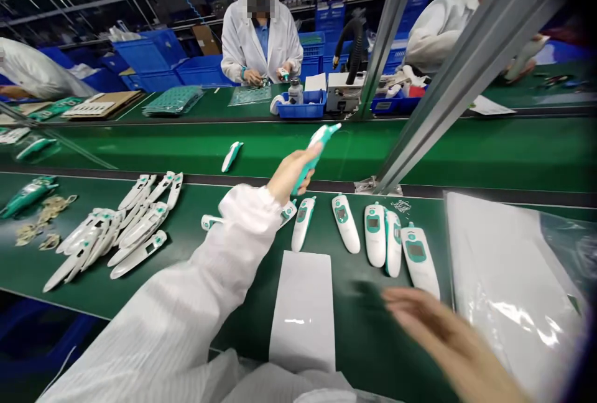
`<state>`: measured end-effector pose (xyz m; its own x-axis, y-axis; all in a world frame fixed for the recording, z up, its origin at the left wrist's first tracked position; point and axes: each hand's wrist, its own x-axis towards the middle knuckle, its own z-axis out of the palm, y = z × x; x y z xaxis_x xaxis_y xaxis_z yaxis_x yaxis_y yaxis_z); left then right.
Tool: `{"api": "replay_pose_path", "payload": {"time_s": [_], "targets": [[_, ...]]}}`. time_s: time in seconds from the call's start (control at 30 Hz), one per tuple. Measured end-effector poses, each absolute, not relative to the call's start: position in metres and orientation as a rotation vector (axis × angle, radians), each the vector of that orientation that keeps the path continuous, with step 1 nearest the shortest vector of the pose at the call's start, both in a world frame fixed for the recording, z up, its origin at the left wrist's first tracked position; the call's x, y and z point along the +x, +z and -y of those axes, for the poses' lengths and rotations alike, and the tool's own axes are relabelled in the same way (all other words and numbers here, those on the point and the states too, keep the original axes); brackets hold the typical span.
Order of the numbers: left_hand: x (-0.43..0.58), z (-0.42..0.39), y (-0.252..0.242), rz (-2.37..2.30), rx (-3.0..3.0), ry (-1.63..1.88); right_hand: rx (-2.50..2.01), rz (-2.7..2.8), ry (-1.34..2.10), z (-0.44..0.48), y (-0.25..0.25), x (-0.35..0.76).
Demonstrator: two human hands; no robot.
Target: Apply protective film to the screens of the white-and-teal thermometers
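Note:
My left hand (293,176) grips a white and teal ear thermometer (317,155), raised above the green bench mat (242,204). My right hand (443,334) is blurred and holds nothing, with its fingers apart, just below a white thermometer (420,260). That one lies at the end of a row of similar thermometers (346,224) above a white paper sheet (303,313). Further left lies a heap of white thermometer casings (112,235). A clear plastic bag with white sheets (513,291) covers the bench at right.
A green conveyor belt (298,154) with a lone thermometer (232,157) runs past an aluminium frame post (410,104). Across it, a co-worker in a white coat (259,42) handles a circuit board. Further people, blue crates (149,58) and a bench machine (342,92) stand behind.

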<state>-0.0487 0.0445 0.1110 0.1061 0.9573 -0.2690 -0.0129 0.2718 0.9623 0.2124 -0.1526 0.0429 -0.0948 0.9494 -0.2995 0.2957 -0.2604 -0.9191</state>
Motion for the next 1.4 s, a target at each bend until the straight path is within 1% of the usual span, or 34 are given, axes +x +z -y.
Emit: {"api": "replay_pose_path", "payload": {"time_s": [0.07,0.13,0.2,0.3,0.4,0.47,0.67,0.87,0.93,0.97,1.0,1.1,1.13,1.17,1.23,1.4], "targets": [[-0.078,0.006,0.114,-1.078,0.850,0.964,-1.583,1.372,1.580,0.146,0.023,0.173],[-0.100,0.052,0.106,-1.113,0.755,1.000,-1.541,1.297,1.676,0.139,0.005,0.137],[-0.113,0.086,0.090,-1.184,0.711,0.983,-1.477,1.177,1.677,0.130,-0.008,0.112],[-0.121,0.114,0.062,-1.422,0.675,0.968,-1.351,1.065,1.666,0.118,-0.011,0.097],[-0.116,0.121,0.042,-1.566,0.648,0.997,-1.243,1.087,1.732,0.111,-0.003,0.098],[-0.110,0.119,0.037,-1.544,0.639,0.989,-1.184,1.105,1.788,0.110,0.003,0.102],[-0.100,0.104,0.042,-1.388,0.697,0.918,-1.117,1.140,1.928,0.112,0.016,0.117],[-0.106,0.092,0.052,-1.221,0.782,0.824,-1.103,1.302,2.007,0.097,0.024,0.119],[-0.104,0.091,0.054,-1.283,0.851,0.877,-1.150,1.358,1.954,0.093,0.023,0.116],[-0.102,0.092,0.055,-1.334,0.896,0.908,-1.209,1.405,1.845,0.092,0.023,0.113],[-0.101,0.092,0.055,-1.381,0.939,0.933,-1.280,1.467,1.667,0.093,0.022,0.110],[-0.100,0.096,0.054,-1.429,0.968,0.943,-1.383,1.686,0.985,0.099,0.025,0.101],[-0.100,0.097,0.053,-1.415,0.942,0.938,-1.372,1.752,0.838,0.102,0.026,0.098],[-0.102,0.098,0.052,-1.394,0.909,0.930,-1.361,1.806,0.769,0.105,0.029,0.095],[-0.104,0.100,0.049,-1.342,0.842,0.911,-1.375,1.857,0.813,0.108,0.032,0.089],[-0.109,0.100,0.045,-1.260,0.799,0.890,-1.522,1.792,1.251,0.110,0.036,0.082]]}}
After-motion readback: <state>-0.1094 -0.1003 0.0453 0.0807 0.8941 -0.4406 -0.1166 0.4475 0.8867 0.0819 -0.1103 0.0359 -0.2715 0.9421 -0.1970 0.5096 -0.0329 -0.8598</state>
